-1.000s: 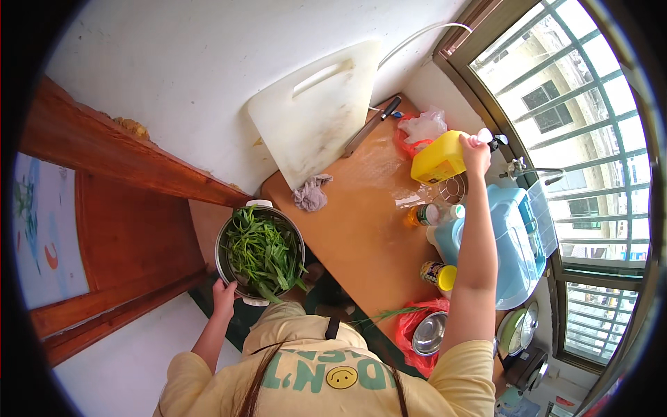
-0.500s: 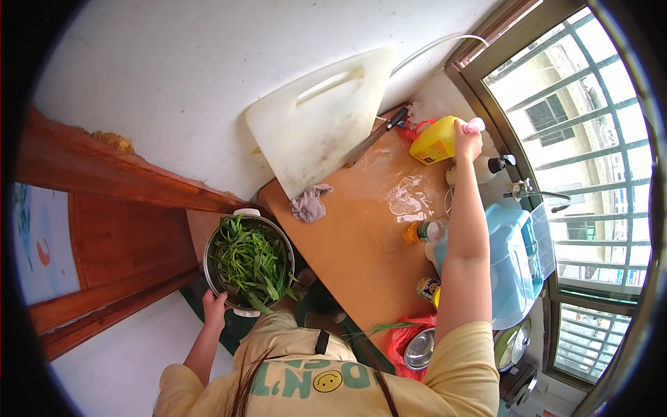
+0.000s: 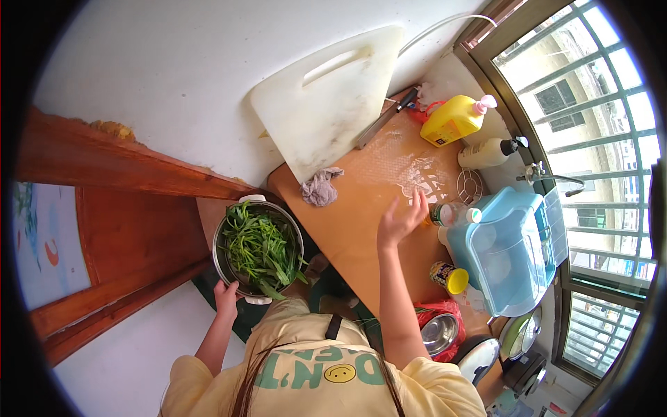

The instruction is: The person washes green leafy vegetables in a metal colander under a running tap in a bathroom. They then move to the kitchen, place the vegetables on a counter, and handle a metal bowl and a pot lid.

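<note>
My left hand (image 3: 225, 295) is closed on the near left rim of a metal pot (image 3: 294, 226) with white handles. Long leafy greens (image 3: 256, 244) fill the pot, some hanging over its edge. Above the brown counter (image 3: 361, 243), my right hand (image 3: 402, 223) is empty, its fingers apart. Close to those fingertips stands a clear bottle (image 3: 451, 214) with a pale cap. Farther back, a yellow pump bottle (image 3: 451, 121) with a pink top stands against the wall, out of my grasp.
A white cutting board (image 3: 333, 97) leans on the wall, with a knife (image 3: 386, 119) and grey rag (image 3: 321, 187) beside it. Along the right are a pale bottle (image 3: 488, 152), wire rack (image 3: 470, 186), blue basin (image 3: 511, 243), yellow-lidded jar (image 3: 448, 276) and metal bowl (image 3: 440, 333).
My right hand has let go of the yellow pump bottle and drawn back toward me over the counter. My left hand keeps hold of the pot.
</note>
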Available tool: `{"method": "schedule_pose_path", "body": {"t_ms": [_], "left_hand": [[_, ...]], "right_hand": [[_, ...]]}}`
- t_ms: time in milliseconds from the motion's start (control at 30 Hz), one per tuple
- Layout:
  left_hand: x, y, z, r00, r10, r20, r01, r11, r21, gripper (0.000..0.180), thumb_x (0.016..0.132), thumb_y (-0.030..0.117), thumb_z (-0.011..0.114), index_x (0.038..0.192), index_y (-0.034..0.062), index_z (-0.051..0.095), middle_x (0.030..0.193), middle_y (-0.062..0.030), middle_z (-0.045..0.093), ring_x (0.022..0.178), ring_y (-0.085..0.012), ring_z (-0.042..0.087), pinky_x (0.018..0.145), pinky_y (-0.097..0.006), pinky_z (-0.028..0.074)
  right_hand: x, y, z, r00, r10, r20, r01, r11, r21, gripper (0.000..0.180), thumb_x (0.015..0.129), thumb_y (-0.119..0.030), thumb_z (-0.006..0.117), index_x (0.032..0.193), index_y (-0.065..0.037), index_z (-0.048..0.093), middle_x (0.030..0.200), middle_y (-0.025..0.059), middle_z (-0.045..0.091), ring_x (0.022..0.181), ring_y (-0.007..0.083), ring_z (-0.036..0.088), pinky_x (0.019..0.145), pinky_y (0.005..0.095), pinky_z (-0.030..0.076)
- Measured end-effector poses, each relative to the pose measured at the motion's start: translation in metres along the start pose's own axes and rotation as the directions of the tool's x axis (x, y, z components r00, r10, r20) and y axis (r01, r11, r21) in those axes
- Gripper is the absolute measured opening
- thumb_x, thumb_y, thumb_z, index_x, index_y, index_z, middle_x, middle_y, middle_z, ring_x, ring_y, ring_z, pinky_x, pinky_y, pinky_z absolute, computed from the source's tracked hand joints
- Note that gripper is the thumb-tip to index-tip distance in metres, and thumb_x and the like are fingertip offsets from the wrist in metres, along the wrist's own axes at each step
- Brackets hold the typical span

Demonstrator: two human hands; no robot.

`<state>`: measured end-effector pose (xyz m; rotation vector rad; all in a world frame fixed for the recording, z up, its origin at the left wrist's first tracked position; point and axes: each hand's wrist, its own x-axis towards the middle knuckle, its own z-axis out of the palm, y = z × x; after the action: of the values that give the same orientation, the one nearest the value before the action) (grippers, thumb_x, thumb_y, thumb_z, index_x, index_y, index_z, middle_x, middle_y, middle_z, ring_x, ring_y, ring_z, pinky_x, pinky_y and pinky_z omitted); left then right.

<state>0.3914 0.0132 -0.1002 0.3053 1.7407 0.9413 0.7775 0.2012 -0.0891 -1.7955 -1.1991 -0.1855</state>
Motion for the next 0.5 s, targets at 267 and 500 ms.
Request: {"method": "schedule_pose_path", "body": {"t_ms": [267,500], "left_hand": [[0.009,-0.011,-0.010,0.999,0.000,0.033,0.000,1.000,-0.007,0.013,0.081,0.006,0.049,0.093,0.0057,0.051,0.079,-0.0020,0.059,0.063,-0.0123,0.058,0.051,-0.025,0.048],[-0.004,-0.002,0.001,0.999,-0.014,0.033,0.013,1.000,0.024,0.014,0.080,0.003,0.049,0.093,0.0029,0.053,0.081,-0.0032,0.059,0.064,-0.0119,0.058,0.052,-0.024,0.048]], "right_hand": [[0.012,0.080,-0.032,0.851,0.440,-0.287,-0.458,0.889,0.007,0.079,0.065,-0.015,0.074,0.126,0.002,0.027,0.129,0.0220,0.031,0.119,0.0326,0.034,0.096,0.0419,0.031],[0.064,0.096,-0.021,0.805,0.560,-0.196,-0.550,0.828,0.105,0.074,0.063,-0.027,0.075,0.119,0.000,0.035,0.111,0.0199,0.051,0.102,0.0316,0.051,0.088,0.0384,0.040]]}}
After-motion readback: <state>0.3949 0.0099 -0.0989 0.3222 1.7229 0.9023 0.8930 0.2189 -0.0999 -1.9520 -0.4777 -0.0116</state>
